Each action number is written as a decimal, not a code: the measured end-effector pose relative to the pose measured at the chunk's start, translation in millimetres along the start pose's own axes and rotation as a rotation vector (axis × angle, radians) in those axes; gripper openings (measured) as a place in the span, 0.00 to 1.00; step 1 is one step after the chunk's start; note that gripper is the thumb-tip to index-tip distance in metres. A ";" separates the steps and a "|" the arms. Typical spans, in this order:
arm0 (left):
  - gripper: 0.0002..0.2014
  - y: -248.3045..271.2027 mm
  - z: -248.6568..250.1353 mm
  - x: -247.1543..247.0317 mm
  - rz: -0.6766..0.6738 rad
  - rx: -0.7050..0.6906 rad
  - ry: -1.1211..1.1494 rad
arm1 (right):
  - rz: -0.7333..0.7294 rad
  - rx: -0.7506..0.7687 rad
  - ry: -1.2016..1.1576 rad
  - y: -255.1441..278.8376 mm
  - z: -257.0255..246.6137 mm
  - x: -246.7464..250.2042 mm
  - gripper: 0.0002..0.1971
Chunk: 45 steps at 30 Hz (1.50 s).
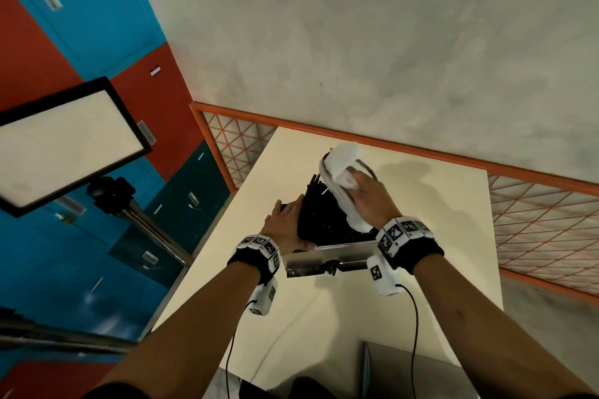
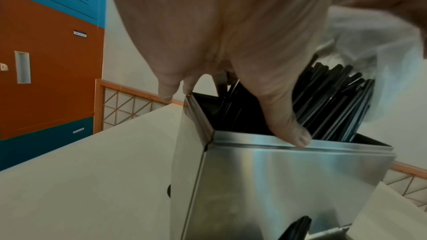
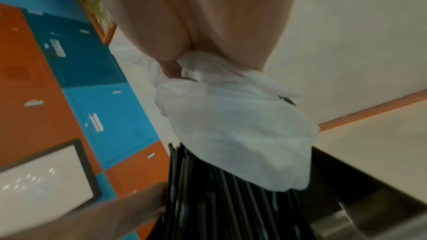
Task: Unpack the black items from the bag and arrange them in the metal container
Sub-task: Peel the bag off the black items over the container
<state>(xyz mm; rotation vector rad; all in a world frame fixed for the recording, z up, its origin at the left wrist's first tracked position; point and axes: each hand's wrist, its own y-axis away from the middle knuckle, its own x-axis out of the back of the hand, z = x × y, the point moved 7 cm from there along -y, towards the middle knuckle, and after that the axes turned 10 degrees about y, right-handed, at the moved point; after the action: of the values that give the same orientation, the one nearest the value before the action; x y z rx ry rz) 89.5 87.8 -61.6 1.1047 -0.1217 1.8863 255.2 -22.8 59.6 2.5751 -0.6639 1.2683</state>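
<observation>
Monitor (image 1: pixel 64 146): black frame, pale screen, on a stand at far left, before blue and orange lockers (image 1: pixel 97 26).

Bench (image 1: pixel 421 220): cream top, carrying the container; an orange-framed mesh rail (image 1: pixel 534 214) runs behind it.

Left hand (image 1: pixel 287 223): laid against the left side of the black bundle above the container. In the left wrist view the thumb tip touches the container's near rim and the fingers reach down along the left wall. Grip apart, fingers fairly straight, pressing rather than clasping.

Metal container (image 2: pixel 289 180): square, brushed steel, open-topped, standing on the bench between the two wrists.

Black items (image 2: pixel 335 98): a dense bundle of thin black sticks, lower ends inside the container, upper ends fanning out and leaning left, their tops partly inside the bag.

Bag (image 3: pixel 231 134): thin white plastic, draped over the upper right of the bundle.

Right hand (image 1: pixel 369 201): grip clamped on bunched bag material above the bundle.
</observation>
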 end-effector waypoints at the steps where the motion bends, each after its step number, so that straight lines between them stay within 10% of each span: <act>1: 0.68 -2.6 -3.4 -2.2 -0.001 -0.010 0.000 | 0.028 -0.018 -0.029 -0.2 0.8 9.8 0.21; 8: 0.65 -4.9 -3.1 -4.7 -0.032 -0.045 -0.012 | 0.165 -0.213 -0.204 3.4 32.8 45.3 0.24; 15: 0.66 -7.9 -1.0 -4.8 -0.070 -0.030 -0.045 | -0.033 -0.262 -0.144 27.0 51.8 10.9 0.23; 25: 0.67 9.2 4.6 8.3 -0.043 0.004 -0.051 | 0.278 -0.180 -0.567 55.3 15.9 83.4 0.13; 37: 0.24 89.0 65.2 34.0 0.113 -0.150 0.818 | -0.092 -0.421 -1.217 93.6 9.3 -29.7 0.11; 45: 0.06 139.2 -54.4 58.5 0.353 0.016 0.498 | -0.336 -0.417 -0.827 108.8 -1.3 -97.1 0.12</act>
<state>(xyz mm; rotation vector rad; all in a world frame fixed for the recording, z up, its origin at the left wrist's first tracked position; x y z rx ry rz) -59.6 72.8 -4.4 0.6201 -0.0172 2.4272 151.0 -88.4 -18.6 2.6086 -0.4979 -0.0772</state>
